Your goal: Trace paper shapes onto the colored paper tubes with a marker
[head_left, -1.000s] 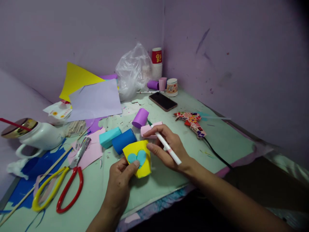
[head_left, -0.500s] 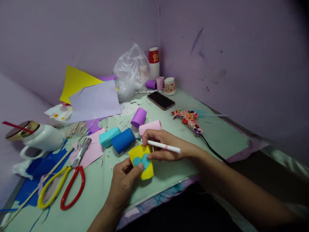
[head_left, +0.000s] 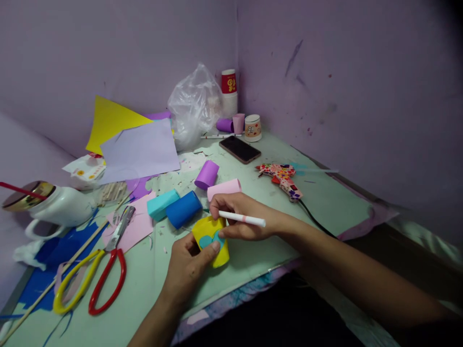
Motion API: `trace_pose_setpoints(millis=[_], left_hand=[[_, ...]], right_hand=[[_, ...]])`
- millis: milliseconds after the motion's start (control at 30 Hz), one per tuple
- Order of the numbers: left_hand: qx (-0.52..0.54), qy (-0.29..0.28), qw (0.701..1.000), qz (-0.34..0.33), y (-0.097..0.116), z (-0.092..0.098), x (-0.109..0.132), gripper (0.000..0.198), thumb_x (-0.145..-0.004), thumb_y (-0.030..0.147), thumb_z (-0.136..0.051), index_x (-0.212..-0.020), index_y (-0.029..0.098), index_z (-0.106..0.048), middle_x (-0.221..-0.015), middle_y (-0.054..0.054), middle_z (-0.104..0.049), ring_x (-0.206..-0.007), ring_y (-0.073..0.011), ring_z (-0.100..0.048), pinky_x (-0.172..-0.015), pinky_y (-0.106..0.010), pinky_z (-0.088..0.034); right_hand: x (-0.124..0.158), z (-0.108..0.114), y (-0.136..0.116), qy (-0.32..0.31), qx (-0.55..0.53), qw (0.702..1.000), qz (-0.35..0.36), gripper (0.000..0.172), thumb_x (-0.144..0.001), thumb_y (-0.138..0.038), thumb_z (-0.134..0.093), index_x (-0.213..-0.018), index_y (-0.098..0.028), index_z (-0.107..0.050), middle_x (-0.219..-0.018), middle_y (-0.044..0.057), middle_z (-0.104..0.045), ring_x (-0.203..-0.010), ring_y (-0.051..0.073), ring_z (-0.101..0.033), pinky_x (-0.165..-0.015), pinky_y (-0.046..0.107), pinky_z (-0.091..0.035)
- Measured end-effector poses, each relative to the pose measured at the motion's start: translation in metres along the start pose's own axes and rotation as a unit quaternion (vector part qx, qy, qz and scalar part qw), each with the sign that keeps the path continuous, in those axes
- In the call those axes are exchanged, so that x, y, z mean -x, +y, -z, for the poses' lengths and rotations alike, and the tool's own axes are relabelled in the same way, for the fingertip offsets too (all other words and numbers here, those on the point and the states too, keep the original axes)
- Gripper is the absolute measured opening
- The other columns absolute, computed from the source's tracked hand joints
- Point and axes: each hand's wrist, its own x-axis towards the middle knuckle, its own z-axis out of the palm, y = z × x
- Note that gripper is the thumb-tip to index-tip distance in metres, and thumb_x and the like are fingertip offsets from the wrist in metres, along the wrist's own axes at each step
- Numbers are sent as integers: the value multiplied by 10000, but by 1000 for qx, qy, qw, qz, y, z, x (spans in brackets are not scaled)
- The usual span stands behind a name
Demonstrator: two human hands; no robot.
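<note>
In front of the blue paper tube (head_left: 183, 210), the left hand (head_left: 188, 264) clamps its grip on the yellow paper cup (head_left: 223, 258); right of the tube, the right hand (head_left: 255, 208) pinches a white marker (head_left: 245, 219) (tip barely showing). Settling the turquoise heart (head_left: 206, 240) seems underway; next calls for steady holding.

"How many hands?"
"Two, a left hand (head_left: 191, 265) and a right hand (head_left: 244, 212)."
"Small plain-coloured paper tubes?"
"Seven that I can make out: one yellow tube (head_left: 221, 256), one turquoise tube (head_left: 162, 205), one dark blue tube (head_left: 184, 210), two purple tubes (head_left: 207, 174), two pink tubes (head_left: 226, 187)."
"Pens held?"
"One slim white plastic pen with a pink band (head_left: 246, 219)."
"What else?"
"One pair of metal scissors with yellow and red handles (head_left: 114, 241), one black rectangular phone (head_left: 239, 149), one floral-patterned pink glue gun (head_left: 279, 172), one white mug (head_left: 68, 205), one clear plastic bag (head_left: 195, 108)."
</note>
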Motion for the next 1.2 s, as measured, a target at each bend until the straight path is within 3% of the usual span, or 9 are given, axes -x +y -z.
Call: trace_pose_setpoints(millis=[200,433,900,1000,1200], left_hand=[[9,13,1000,11,-2,1,2,360,-597,385,-790,-831,123,-714,-685,-35,-675,-592,-164,-588,-554,-274,-484],[-3,87,996,-3,3,-8,10,303,-616,404,-767,-680,124,-670,-580,-6,-613,-503,-115,-525,-483,-232,-418],[10,77,997,7,1,-5,5,317,-591,403,-783,-688,118,-684,-592,-20,-635,-513,-134,-539,-488,-246,-431],[13,87,996,7,2,-4,4,320,-598,406,-777,-714,117,-700,-597,-26,-649,-510,-145,-552,-490,-253,-437],[3,69,997,29,0,2,1,358,-603,430,-778,-755,112,-719,-642,-53,-692,-506,-160,-577,-508,-276,-469]], right_hand=[[-1,-2,-3,-1,17,1000,9,281,-660,-48,-658,-851,-178,-497,-747,-36,-515,-607,88,-461,-544,205,-378],[-2,-4,-10,6,39,999,2,263,-667,-24,-629,-838,-178,-502,-719,-45,-503,-600,89,-461,-553,208,-382],[-2,-4,-6,21,24,999,25,234,-686,-79,-655,-853,-173,-520,-741,-35,-517,-617,89,-473,-564,215,-404],[1,-4,-7,64,18,997,46,202,-723,-134,-661,-874,-172,-532,-791,-12,-557,-647,98,-496,-600,235,-435],[13,-11,-9,218,-67,973,37,191,-762,-155,-651,-882,-188,-507,-931,58,-679,-687,122,-600,-623,269,-496]])
